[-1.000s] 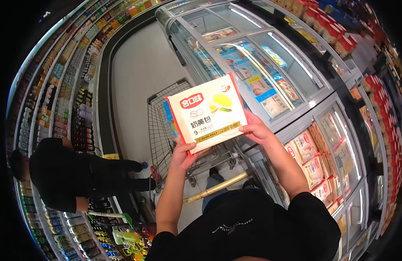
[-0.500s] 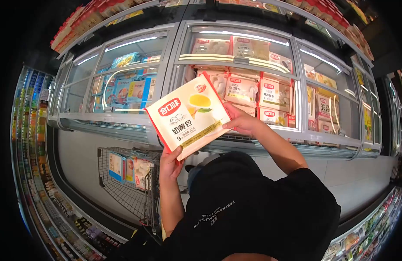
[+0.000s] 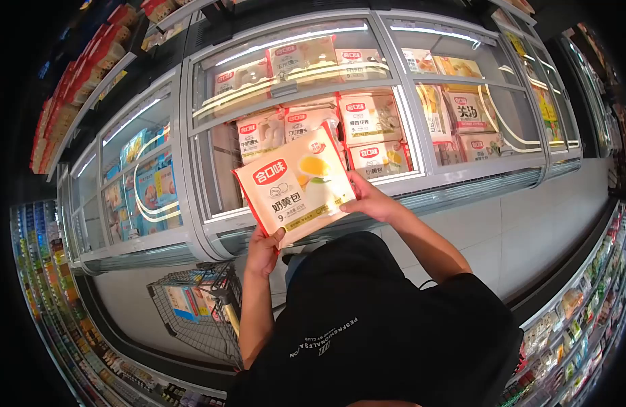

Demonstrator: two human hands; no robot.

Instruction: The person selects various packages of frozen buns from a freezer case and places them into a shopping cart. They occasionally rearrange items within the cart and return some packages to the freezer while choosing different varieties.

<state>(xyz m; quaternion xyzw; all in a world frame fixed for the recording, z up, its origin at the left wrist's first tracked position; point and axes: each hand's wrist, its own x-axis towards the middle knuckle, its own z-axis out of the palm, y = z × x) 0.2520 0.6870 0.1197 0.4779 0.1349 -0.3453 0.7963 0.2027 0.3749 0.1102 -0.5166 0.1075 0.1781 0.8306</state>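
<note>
A white and red bag of frozen custard buns [image 3: 296, 186] is held up between both hands, its printed front turned toward me. My left hand [image 3: 264, 251] grips its lower left corner, thumb on the front. At the right edge, my right hand [image 3: 370, 198] pinches the bag with the thumb on its face. Behind it stands a glass-doored freezer [image 3: 292, 91]. Inside, similar bags [image 3: 370, 115] are stacked in rows, partly covered by the bag I hold.
Below left, a wire shopping cart [image 3: 191, 319] holds several packages [image 3: 191, 300]. Blue packages [image 3: 157, 186] lie in the left freezer section. Stocked shelves [image 3: 570, 325] run along the lower right, others [image 3: 38, 271] along the left. Red packages [image 3: 82, 81] line the upper left.
My view has turned, so the freezer and cart appear shifted and tilted. The bag is slightly lower and more level in the picture, still in both hands.
</note>
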